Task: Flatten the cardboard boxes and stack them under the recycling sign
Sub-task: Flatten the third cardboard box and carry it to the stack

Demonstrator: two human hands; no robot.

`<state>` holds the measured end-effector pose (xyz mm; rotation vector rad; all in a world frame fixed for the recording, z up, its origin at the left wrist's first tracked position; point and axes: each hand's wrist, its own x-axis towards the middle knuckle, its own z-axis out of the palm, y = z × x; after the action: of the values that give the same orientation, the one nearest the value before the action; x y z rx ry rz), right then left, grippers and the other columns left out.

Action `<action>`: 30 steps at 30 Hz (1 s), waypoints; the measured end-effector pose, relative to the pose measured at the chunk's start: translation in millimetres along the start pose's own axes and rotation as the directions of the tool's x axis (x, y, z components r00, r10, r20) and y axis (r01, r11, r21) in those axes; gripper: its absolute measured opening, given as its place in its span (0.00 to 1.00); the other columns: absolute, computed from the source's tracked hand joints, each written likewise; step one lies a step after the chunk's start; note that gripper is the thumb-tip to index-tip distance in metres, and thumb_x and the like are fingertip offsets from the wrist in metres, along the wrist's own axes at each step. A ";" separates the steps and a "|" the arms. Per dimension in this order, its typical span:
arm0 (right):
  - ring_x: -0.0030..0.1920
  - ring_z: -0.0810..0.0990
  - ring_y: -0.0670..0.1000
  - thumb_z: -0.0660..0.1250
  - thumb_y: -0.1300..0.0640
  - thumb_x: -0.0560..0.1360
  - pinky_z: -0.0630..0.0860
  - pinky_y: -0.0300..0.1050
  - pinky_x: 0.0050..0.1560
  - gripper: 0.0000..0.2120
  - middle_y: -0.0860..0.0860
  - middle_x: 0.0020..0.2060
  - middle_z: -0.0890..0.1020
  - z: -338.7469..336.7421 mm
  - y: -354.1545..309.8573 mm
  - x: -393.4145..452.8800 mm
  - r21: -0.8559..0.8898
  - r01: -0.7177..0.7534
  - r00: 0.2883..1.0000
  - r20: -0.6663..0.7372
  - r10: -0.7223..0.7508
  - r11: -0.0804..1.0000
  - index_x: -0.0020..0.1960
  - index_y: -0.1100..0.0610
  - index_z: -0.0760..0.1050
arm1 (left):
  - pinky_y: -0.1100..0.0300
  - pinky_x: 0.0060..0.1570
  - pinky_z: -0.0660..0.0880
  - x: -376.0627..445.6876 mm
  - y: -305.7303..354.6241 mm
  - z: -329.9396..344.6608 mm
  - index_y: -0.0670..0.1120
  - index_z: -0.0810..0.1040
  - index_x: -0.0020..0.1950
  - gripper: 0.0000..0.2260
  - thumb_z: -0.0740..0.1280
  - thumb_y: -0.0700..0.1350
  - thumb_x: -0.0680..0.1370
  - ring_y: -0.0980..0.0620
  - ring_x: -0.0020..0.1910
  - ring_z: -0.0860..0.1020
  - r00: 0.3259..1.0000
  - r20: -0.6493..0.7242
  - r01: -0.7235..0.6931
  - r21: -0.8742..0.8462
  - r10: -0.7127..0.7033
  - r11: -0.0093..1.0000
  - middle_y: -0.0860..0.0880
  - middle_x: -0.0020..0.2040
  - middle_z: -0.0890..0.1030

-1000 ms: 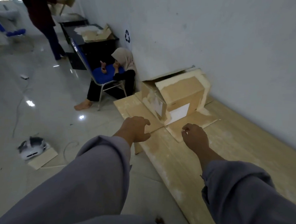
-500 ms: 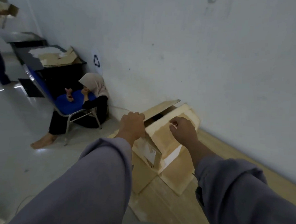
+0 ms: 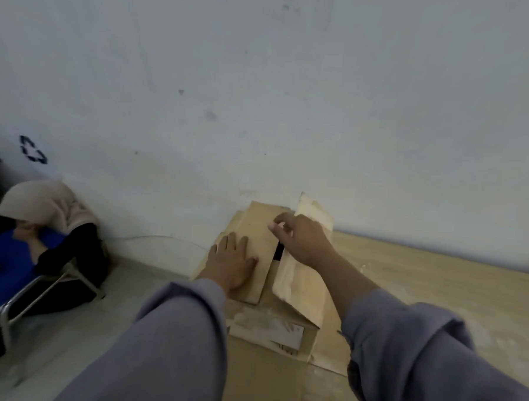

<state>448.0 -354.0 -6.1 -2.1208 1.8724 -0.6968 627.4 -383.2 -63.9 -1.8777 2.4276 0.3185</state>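
Note:
A brown cardboard box (image 3: pixel 280 333) stands on the floor against the white wall, with a white label on its near face. My left hand (image 3: pixel 232 264) lies flat, fingers spread, on the box's left top flap (image 3: pixel 261 227). My right hand (image 3: pixel 304 236) reaches over the gap between the flaps, fingers loosely curled and touching the edge of the left flap, next to the paler right flap (image 3: pixel 298 282), which tilts up. A black recycling sign (image 3: pixel 33 150) is on the wall far to the left.
Flattened cardboard sheets (image 3: pixel 436 289) lie on the floor along the wall to the right and under the box. A person (image 3: pixel 50 219) sits on the floor at the left by a blue chair (image 3: pixel 1 281). A thin cable (image 3: pixel 157 237) runs along the wall's base.
I have come closer to the box and the view has turned toward the wall. Both hands went from the flap edges onto the top; the left hand now lies flat on the left flap.

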 end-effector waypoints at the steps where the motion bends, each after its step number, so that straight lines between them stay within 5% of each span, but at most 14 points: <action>1: 0.45 0.81 0.53 0.57 0.39 0.79 0.75 0.48 0.47 0.18 0.48 0.38 0.81 -8.7 0.3 1.4 -0.061 -0.014 0.997 -0.079 0.009 0.998 0.55 0.51 0.76 | 0.45 0.75 0.51 4.3 6.3 2.5 0.47 0.47 0.79 0.30 0.47 0.61 0.81 0.42 0.78 0.48 1.000 -0.013 -0.001 -0.019 0.000 1.000 0.44 0.80 0.47; 6: 0.49 0.81 0.56 0.59 0.42 0.76 0.72 0.50 0.53 0.14 0.52 0.45 0.83 -63.9 24.5 1.2 -0.255 -0.387 0.910 -0.258 0.324 0.886 0.51 0.51 0.76 | 0.37 0.72 0.44 12.1 33.2 5.7 0.46 0.41 0.79 0.48 0.47 0.76 0.70 0.35 0.77 0.41 0.998 0.036 0.050 -0.036 -0.049 0.998 0.43 0.79 0.40; 9: 0.55 0.77 0.59 0.61 0.48 0.74 0.70 0.52 0.58 0.16 0.53 0.57 0.74 -71.0 44.0 -16.8 -0.183 -0.593 0.804 -0.168 0.570 0.784 0.59 0.53 0.70 | 0.35 0.72 0.44 14.9 37.1 5.5 0.45 0.40 0.79 0.50 0.51 0.76 0.69 0.33 0.76 0.39 0.999 0.023 0.031 -0.010 -0.031 0.999 0.43 0.79 0.39; 12: 0.63 0.72 0.62 0.65 0.46 0.73 0.70 0.50 0.63 0.32 0.59 0.66 0.67 -33.6 53.9 -28.4 -0.050 -0.680 0.732 0.017 0.681 0.732 0.70 0.59 0.60 | 0.34 0.72 0.44 17.1 36.3 10.7 0.45 0.40 0.79 0.47 0.51 0.73 0.72 0.33 0.75 0.38 1.000 0.002 0.024 0.016 -0.024 1.000 0.42 0.79 0.38; 14: 0.63 0.72 0.65 0.65 0.47 0.75 0.71 0.52 0.59 0.35 0.63 0.67 0.65 2.1 53.9 -34.6 0.011 -0.710 0.701 0.102 0.706 0.704 0.74 0.58 0.53 | 0.33 0.71 0.44 15.4 34.2 11.6 0.45 0.40 0.79 0.45 0.51 0.71 0.73 0.32 0.75 0.38 1.000 0.007 0.003 0.031 -0.004 1.000 0.42 0.79 0.38; 16: 0.57 0.75 0.66 0.61 0.56 0.78 0.72 0.52 0.49 0.26 0.63 0.63 0.67 27.5 53.4 -39.1 -0.011 -0.686 0.726 0.065 0.685 0.728 0.72 0.58 0.54 | 0.33 0.71 0.45 17.9 31.4 6.7 0.46 0.41 0.79 0.44 0.54 0.69 0.74 0.32 0.76 0.39 0.999 0.053 -0.004 0.009 0.003 1.000 0.43 0.79 0.39; 19: 0.54 0.76 0.66 0.55 0.63 0.77 0.69 0.52 0.45 0.21 0.63 0.59 0.70 34.5 54.8 -38.5 -0.036 -0.673 0.739 -0.013 0.673 0.739 0.69 0.58 0.56 | 0.36 0.68 0.59 27.2 26.3 -20.4 0.48 0.52 0.77 0.39 0.60 0.65 0.73 0.34 0.74 0.54 0.991 0.136 0.001 -0.123 0.016 0.992 0.44 0.78 0.52; 21: 0.54 0.76 0.66 0.55 0.61 0.77 0.70 0.53 0.48 0.19 0.63 0.58 0.72 34.0 59.4 -35.3 -0.058 -0.666 0.746 -0.019 0.666 0.744 0.67 0.58 0.57 | 0.48 0.56 0.73 30.5 21.4 -49.0 0.44 0.66 0.65 0.25 0.64 0.56 0.73 0.40 0.61 0.72 0.978 0.189 -0.033 -0.272 0.087 0.962 0.41 0.66 0.71; 24: 0.55 0.76 0.66 0.55 0.60 0.77 0.72 0.55 0.51 0.19 0.63 0.57 0.73 34.5 60.7 -31.2 -0.094 -0.675 0.737 -0.020 0.676 0.732 0.67 0.58 0.57 | 0.53 0.41 0.81 35.9 8.3 -96.5 0.41 0.73 0.54 0.10 0.65 0.41 0.75 0.44 0.46 0.79 0.967 0.226 -0.063 -0.235 0.117 0.970 0.42 0.52 0.77; 28: 0.56 0.76 0.67 0.55 0.60 0.76 0.73 0.56 0.54 0.22 0.62 0.57 0.73 39.2 60.4 -28.8 -0.129 -0.677 0.735 -0.058 0.676 0.725 0.69 0.58 0.56 | 0.55 0.38 0.75 43.4 -23.8 -119.6 0.40 0.74 0.56 0.11 0.67 0.39 0.75 0.44 0.45 0.78 0.992 0.106 0.059 0.055 -0.064 0.997 0.43 0.47 0.77; 30: 0.54 0.77 0.67 0.55 0.60 0.75 0.74 0.57 0.54 0.21 0.62 0.56 0.74 39.2 62.1 -27.6 -0.133 -0.686 0.727 -0.088 0.680 0.716 0.67 0.58 0.57 | 0.53 0.45 0.73 41.6 -42.2 -106.6 0.42 0.65 0.67 0.27 0.72 0.45 0.72 0.42 0.54 0.77 0.981 -0.018 0.192 -0.018 -0.192 0.981 0.43 0.55 0.76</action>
<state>411.2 -342.2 -74.4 -1.2792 2.5584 -0.4083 666.0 -453.7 27.9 -2.1108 2.2374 0.3099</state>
